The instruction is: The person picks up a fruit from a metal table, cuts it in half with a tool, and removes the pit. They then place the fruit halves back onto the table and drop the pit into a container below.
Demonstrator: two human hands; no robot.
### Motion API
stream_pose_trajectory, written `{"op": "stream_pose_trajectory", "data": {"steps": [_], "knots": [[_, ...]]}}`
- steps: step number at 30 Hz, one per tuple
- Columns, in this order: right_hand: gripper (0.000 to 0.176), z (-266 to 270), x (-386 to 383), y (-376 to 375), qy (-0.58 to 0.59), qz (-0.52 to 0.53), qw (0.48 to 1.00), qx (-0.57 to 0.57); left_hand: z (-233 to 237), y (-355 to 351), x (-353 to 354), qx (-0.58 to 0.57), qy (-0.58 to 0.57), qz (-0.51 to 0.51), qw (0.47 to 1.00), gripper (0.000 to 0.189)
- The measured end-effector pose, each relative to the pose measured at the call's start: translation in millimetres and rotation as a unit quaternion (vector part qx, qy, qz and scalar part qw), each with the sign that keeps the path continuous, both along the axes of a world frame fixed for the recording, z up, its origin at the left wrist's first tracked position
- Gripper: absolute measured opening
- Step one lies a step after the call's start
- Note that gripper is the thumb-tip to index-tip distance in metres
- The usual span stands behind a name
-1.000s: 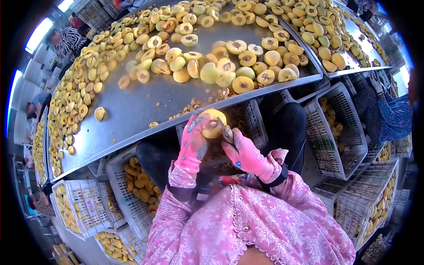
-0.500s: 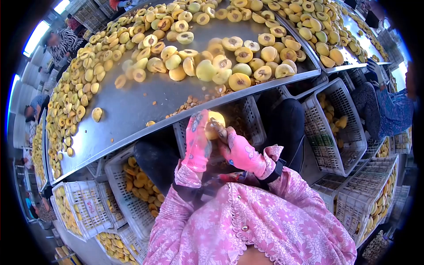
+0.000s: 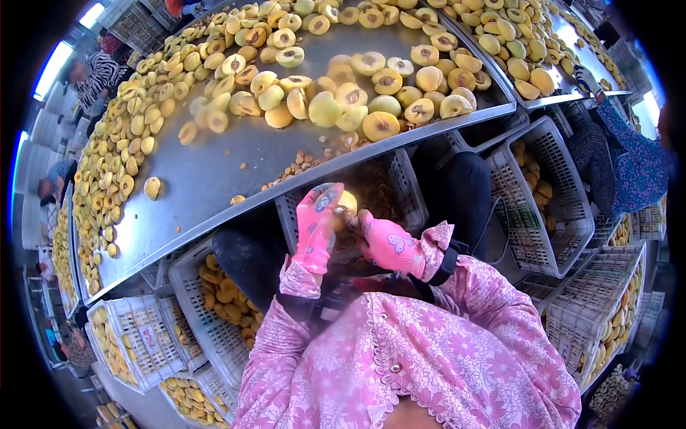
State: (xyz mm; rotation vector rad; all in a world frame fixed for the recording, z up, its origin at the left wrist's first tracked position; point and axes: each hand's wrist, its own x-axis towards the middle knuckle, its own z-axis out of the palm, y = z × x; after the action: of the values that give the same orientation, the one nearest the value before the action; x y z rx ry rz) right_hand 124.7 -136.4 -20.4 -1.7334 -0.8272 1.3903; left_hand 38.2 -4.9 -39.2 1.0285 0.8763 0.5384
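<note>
My left hand (image 3: pixel 314 227), in a pink patterned glove, is closed around a yellow peach half (image 3: pixel 348 201) just off the table's near edge. My right hand (image 3: pixel 391 245), gloved the same way, is closed close against the peach half's lower right side. Whatever its fingers grip is small and dark, and I cannot make it out. Below both hands stands a white plastic crate (image 3: pixel 409 187) with brownish bits inside. Peach halves (image 3: pixel 325 109), several with the pit still in, are piled on the metal table (image 3: pixel 207 182) ahead.
Loose pits (image 3: pixel 307 163) lie along the table's near edge. A crate of peach halves (image 3: pixel 207 314) stands to my left, another crate (image 3: pixel 547 236) to my right. Stacked full crates (image 3: pixel 139 339) are farther out. A co-worker in a blue patterned top (image 3: pixel 636 168) sits at the right.
Both hands stay together at the peach half, with the right hand shifted slightly lower. The view has shifted a little. The co-worker at the right now reaches an arm to the table.
</note>
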Motion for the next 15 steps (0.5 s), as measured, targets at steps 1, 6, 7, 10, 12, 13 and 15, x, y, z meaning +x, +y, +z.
{"op": "stream_pose_trajectory", "data": {"steps": [1, 6, 7, 10, 12, 13, 15], "knots": [[0.015, 0, 1, -2, -0.006, 0.016, 1.0, 0.014, -1, -1, 0, 0.006, 0.006, 0.001, 1.0, 0.019], [0.013, -20, 3, -1, -0.161, 0.079, 0.978, 0.106, -6, 1, 1, 0.035, 0.024, -0.009, 0.999, 0.02], [0.011, -31, 4, 2, -0.255, 0.099, 0.945, 0.177, -7, 1, 1, 0.022, 0.016, -0.008, 1.0, 0.021], [0.008, 4, 6, 6, -0.109, 0.083, 0.987, 0.085, -9, 4, 1, -0.002, -0.007, 0.002, 1.0, 0.022], [0.009, 20, 7, 9, 0.092, 0.042, 0.995, -0.009, -13, 4, 2, -0.001, -0.024, 0.012, 1.0, 0.022], [0.01, 15, 7, 10, 0.167, 0.022, 0.985, -0.019, -14, 4, 3, 0.002, -0.039, 0.023, 0.999, 0.022], [0.012, 10, 6, 11, 0.292, -0.002, 0.956, -0.024, -17, 2, 5, 0.009, -0.069, 0.044, 0.997, 0.022]]}}
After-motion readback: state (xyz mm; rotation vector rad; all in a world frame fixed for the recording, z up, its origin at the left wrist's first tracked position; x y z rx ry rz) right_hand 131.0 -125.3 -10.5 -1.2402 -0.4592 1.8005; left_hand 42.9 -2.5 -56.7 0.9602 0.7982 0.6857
